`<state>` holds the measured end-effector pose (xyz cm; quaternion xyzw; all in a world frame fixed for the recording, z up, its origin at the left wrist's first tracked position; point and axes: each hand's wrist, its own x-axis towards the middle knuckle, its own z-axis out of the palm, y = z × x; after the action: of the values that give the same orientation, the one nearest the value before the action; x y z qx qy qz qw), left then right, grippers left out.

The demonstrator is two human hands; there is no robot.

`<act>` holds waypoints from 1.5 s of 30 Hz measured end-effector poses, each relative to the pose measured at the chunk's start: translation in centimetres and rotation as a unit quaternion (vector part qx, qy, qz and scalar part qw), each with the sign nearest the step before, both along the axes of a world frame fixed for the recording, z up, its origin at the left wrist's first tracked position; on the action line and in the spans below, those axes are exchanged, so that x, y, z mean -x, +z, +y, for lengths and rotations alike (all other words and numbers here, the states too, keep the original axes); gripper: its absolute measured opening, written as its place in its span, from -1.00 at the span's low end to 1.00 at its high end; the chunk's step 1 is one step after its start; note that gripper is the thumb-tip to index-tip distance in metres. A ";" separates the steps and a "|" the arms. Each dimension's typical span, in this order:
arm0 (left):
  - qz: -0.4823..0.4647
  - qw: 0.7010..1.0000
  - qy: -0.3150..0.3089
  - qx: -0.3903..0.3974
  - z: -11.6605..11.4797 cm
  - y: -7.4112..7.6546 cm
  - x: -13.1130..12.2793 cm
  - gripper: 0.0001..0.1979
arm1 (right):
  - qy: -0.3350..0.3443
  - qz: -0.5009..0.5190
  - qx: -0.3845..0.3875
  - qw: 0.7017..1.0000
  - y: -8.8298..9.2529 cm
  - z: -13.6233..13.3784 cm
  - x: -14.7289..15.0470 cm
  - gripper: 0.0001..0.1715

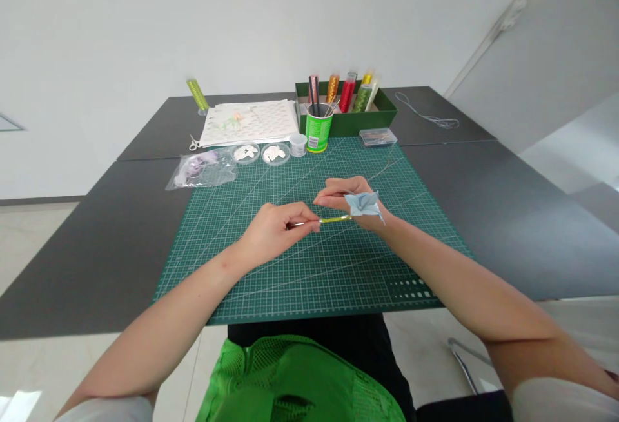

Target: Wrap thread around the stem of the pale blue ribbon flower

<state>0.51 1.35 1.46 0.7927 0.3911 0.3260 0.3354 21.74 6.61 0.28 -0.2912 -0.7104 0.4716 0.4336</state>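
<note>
My left hand (273,228) is closed in a pinch on one end of a thin wire strung with yellow-green beads (334,219), just above the green cutting mat (271,280). My right hand (345,197) is closed too, its fingertips pinching the wire near the beads' left end. A pale blue folded paper piece (365,204) lies against my right wrist. The wire runs on past my right hand toward the back of the mat.
At the back stand a green box (382,115) of bead tubes, a green cup (318,130) with tools, small dishes (245,153), a plastic bag (200,170), a pattern sheet (251,122), scissors (194,144) and a small clear case (378,137).
</note>
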 end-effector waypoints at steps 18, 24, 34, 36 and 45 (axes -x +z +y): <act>-0.022 0.998 0.024 -0.058 -0.4 0.6 0.2 -0.87 | -0.051 -0.039 0.001 0.998 -0.5 0.1 -0.1 -0.69; -0.016 0.979 0.123 -0.162 0.0 0.3 0.6 -0.87 | -0.056 -0.040 -0.026 0.997 -1.0 -0.5 0.5 -0.68; 0.060 0.953 0.216 -0.204 0.5 -0.4 0.9 -0.82 | -0.118 -0.186 -0.488 0.845 0.2 -2.7 0.8 -0.76; 0.068 0.952 0.223 -0.195 0.7 -0.4 1.0 -0.83 | -0.129 -0.212 -0.545 0.801 0.6 -3.0 0.7 -0.77; 0.153 0.957 0.175 -0.175 1.1 -0.2 1.1 -0.85 | -0.168 -0.219 -0.582 0.765 2.4 -3.8 -0.6 -0.84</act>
<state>-0.55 2.40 1.27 0.7982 0.5074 0.3179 0.0652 22.31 2.86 2.72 -0.1930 -0.8642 -0.1888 0.4246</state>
